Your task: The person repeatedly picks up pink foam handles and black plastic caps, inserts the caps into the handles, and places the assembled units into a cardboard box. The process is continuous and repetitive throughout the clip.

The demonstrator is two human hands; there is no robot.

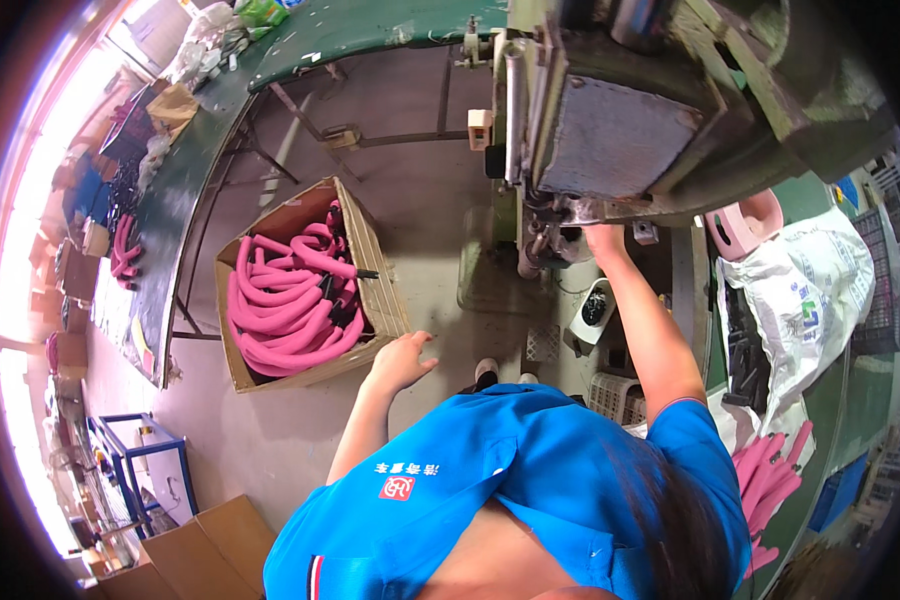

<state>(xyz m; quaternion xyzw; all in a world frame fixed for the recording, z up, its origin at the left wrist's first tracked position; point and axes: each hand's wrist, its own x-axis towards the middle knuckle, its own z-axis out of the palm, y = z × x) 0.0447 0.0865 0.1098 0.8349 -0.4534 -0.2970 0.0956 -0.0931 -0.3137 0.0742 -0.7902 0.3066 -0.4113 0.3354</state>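
Note:
My left hand (402, 362) is in the air beside the near right corner of a cardboard box (378, 280), its fingers apart and nothing in them. Inside that box lies a heap of pink foam-covered tubes (295, 310) with black ends. My right hand (604, 240) reaches in under the head of a large green-grey press-like machine (620, 135), next to its metal tooling (545, 235). The machine hides the fingers of that hand, so whatever they touch or hold cannot be seen.
Right of the machine, a green table (715, 330) carries a white sack (820, 280), black parts (745, 370) and a pink plastic container (748, 225). More pink tubes (770, 480) lie nearer me. Another green table (195, 195) runs along the left; a blue metal frame (135, 450) stands at lower left.

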